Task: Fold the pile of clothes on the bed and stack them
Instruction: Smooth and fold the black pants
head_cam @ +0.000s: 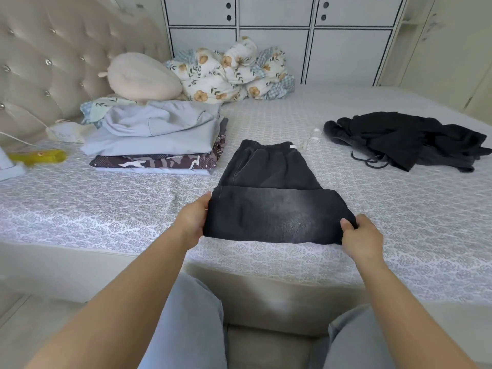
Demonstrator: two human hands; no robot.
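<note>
We see dark grey washed trousers (269,187) lying on the bed (399,209) near its front edge, waistband away from us and the lower part doubled up over the upper. Our left hand (191,222) grips the left end of the fold; our right hand (362,235) pinches its right end, thumb on top. Beyond and left of the trousers sits a stack of folded clothes (157,139), pale blue on top, camouflage print beneath. Right of the trousers lies a crumpled pile of black clothes (404,139). Beyond the stack rest a cream pillow (141,77) and a bundled floral quilt (234,73).
</note>
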